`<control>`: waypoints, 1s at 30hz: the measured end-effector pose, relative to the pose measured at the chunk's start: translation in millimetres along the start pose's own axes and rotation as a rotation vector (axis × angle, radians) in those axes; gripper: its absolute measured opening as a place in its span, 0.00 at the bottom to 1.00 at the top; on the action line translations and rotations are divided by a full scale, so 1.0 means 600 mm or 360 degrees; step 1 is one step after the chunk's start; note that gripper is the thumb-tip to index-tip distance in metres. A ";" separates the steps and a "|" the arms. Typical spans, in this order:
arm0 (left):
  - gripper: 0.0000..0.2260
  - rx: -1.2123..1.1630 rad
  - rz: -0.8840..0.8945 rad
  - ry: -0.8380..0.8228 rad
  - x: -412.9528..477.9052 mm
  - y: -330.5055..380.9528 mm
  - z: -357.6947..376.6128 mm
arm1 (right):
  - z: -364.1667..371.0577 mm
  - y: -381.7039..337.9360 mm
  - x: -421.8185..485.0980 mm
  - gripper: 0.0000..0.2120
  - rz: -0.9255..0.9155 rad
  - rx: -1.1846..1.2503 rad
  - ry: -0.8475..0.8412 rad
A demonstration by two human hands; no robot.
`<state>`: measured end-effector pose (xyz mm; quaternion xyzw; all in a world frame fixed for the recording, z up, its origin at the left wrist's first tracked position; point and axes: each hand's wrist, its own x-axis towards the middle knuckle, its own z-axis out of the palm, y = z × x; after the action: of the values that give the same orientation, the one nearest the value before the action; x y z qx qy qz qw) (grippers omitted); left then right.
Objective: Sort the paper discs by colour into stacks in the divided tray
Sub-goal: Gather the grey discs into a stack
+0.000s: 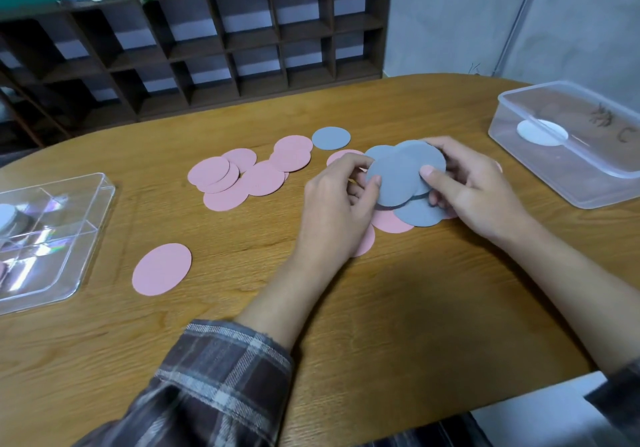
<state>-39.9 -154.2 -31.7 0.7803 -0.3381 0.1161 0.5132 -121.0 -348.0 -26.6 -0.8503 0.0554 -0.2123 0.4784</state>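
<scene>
Both hands hold a loose bunch of grey discs (pixel 401 176) just above the table's middle. My left hand (pixel 341 201) pinches its left edge, thumb on top. My right hand (pixel 464 183) grips its right side, thumb on the top disc. Another grey disc (pixel 420 213) and pink discs (pixel 393 221) lie under the hands. One grey disc (pixel 331 138) lies alone farther back. Several pink discs (pixel 242 176) overlap to the left, and a single pink disc (pixel 161 269) lies nearer me. The clear divided tray (pixel 83 225) sits at the left edge with a white and grey stack in a back compartment.
A clear plastic box (pixel 571 145) holding a white disc (pixel 542 132) stands at the right. A dark wooden cubby shelf (pixel 207 41) runs behind the table. The wooden table's front edge (pixel 450 408) curves close to me.
</scene>
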 end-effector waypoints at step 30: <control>0.18 0.0260 0.0069 -0.0458 -0.012 -0.001 0.017 | 0.000 -0.004 0.004 0.15 -0.0049 -0.0378 0.0255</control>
<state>-46.5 -160.2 -40.4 0.8205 -0.4143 0.0414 0.3917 -119.1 -347.4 -24.1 -0.8821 0.1050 -0.2788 0.3650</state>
